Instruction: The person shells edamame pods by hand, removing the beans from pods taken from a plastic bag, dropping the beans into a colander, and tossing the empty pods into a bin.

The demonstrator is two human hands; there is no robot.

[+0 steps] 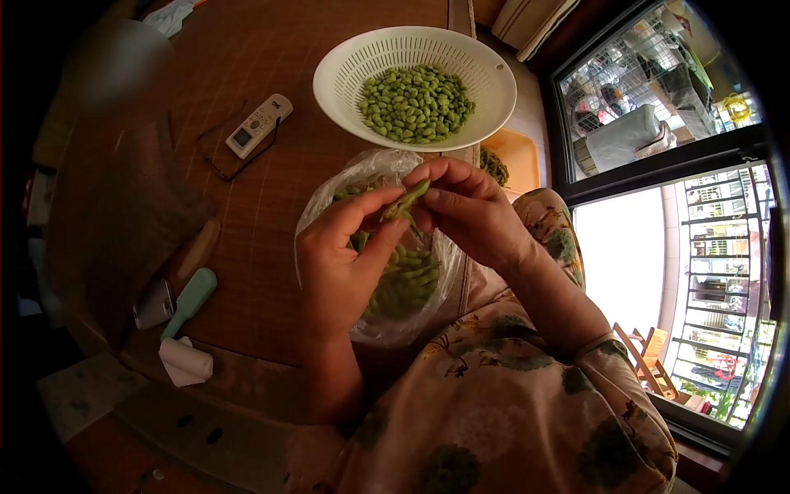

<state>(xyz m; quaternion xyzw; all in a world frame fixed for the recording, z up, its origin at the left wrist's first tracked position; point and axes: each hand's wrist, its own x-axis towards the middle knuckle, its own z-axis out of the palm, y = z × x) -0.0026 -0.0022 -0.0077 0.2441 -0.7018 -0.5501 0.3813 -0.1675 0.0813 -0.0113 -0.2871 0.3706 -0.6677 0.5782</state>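
Between my two hands is a green bean pod [407,200], held over an open clear plastic bag [451,255]. My left hand [341,255] pinches its lower end between thumb and fingers. At the upper end, my right hand [473,206] grips the pod with thumb and forefinger. Inside the bag lie several more green pods [407,280], partly covered by my left hand. Beyond the bag, a white colander [333,82] holds a heap of shelled green beans [418,103].
A remote control [259,125] and a pair of glasses [216,169] lie on the brown table [255,239]. Nearer left are a mint-green handled object [194,295] and a white paper roll [186,362]. An orange container [520,152] with pod scraps sits right, below table level.
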